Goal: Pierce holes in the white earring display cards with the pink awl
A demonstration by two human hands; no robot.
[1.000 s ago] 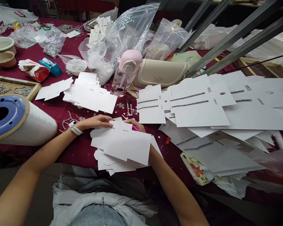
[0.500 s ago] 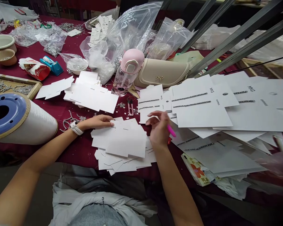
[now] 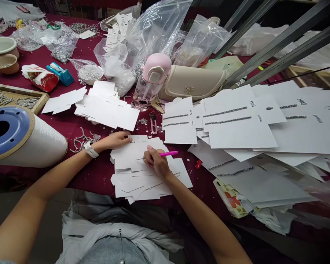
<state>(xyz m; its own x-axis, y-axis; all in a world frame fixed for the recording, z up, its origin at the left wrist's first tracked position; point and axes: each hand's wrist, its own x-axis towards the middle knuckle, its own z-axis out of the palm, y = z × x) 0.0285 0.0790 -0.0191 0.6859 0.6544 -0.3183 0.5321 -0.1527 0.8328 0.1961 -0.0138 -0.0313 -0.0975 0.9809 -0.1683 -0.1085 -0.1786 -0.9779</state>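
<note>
Right hand: our right hand [image 3: 157, 164] pinches a pink pen [image 3: 167, 153], its fingers curled tight and its working end down on the top card.
Left hand: our left hand [image 3: 116, 140] lies flat, fingers together, pressing the far edge of the same pile; a white watch [image 3: 90, 150] sits on that wrist.
Card pile: the loose pile of blank white cards [image 3: 143, 172] lies on the red tablecloth [image 3: 96, 172] just in front of us, under both hands.
Done: to the right lie finished cards with chains [image 3: 225, 119] mounted in pairs.
Left: the pile under our hands shows no chains; another blank stack [image 3: 107, 106] waits beyond it.
Unclear: we cannot tell whether the pen marks or pierces the card.
Around: small snips [image 3: 153, 123], a pink bottle [image 3: 151, 82], a cream purse [image 3: 192, 82].
</note>
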